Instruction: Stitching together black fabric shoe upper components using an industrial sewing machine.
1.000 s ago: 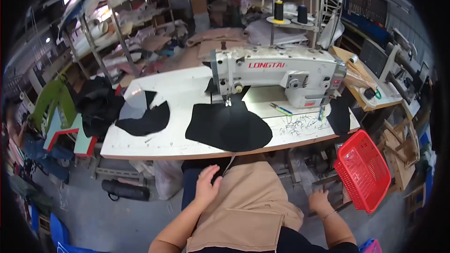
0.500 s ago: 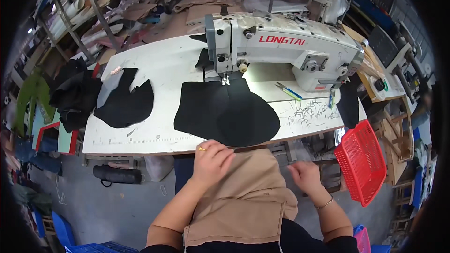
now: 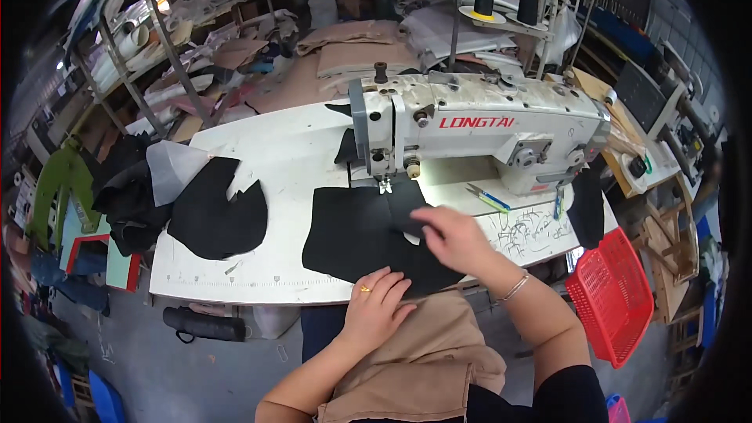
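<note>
Right hand (image 3: 453, 236): palm down, fingers together, lying flat on the black fabric piece (image 3: 368, 239) near its right part – pressing, not gripping.
Left hand (image 3: 377, 304): at the near table edge, fingers loosely spread, tips on the lower edge of the black fabric; heel of hand over the tan cloth (image 3: 423, 360) in the lap. Ring on one finger. Holding nothing closed.
Black fabric piece: flat on the white table (image 3: 266, 149), its top edge under the presser foot (image 3: 385, 186) of the sewing machine (image 3: 478, 129), near edge reaching the table front.
Other black pieces: a second cut (image 3: 215, 211) to the left on the table, well apart; another (image 3: 587, 207) hangs at the right end.
Around: pen (image 3: 487, 198) just beside the machine base w/ scribbles on the tabletop; red basket (image 3: 615, 294) right of the table – thread cones (image 3: 505, 0) behind the machine.
Wrist: thin bracelet (image 3: 513, 288) on right arm.
</note>
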Demonstrator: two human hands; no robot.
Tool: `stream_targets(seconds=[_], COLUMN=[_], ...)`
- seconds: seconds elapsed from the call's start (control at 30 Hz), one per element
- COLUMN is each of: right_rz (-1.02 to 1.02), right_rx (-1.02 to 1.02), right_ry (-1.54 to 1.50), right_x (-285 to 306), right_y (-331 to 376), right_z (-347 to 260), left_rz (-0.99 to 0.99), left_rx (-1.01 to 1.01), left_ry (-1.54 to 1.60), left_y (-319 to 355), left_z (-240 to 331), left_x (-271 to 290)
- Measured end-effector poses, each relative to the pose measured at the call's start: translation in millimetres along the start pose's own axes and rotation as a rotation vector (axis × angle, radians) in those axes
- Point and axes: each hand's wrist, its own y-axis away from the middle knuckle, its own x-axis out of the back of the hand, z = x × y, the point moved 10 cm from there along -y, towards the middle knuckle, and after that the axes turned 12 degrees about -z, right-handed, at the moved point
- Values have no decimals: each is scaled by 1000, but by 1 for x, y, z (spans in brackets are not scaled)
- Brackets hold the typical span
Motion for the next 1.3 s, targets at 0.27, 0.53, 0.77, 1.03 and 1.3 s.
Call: stream_targets(seconds=[0.27,0.53,0.77,1.03,1.3], right_rz=[-128,-324,-455,-573,-578], right_rx=[36,-30,16,69,57], right_ry=[-35,170,90,249,311], right_x=[-2,-22,-56,-63,-61], right_y=[-8,-14,6,6,-1], right_z=[-22,-33,-15,-15,-10], left_rz=[-141,-159,-232,-250,-268], left_rx=[-92,-1,-42,-29,-39], left_ry=[-138,-144,-151,-125,-106], left_y=[-21,-33,-29,-25,-33], left_z=[0,-8,-7,-12,-19], left_x=[-21,-7,-15,-22,-26])
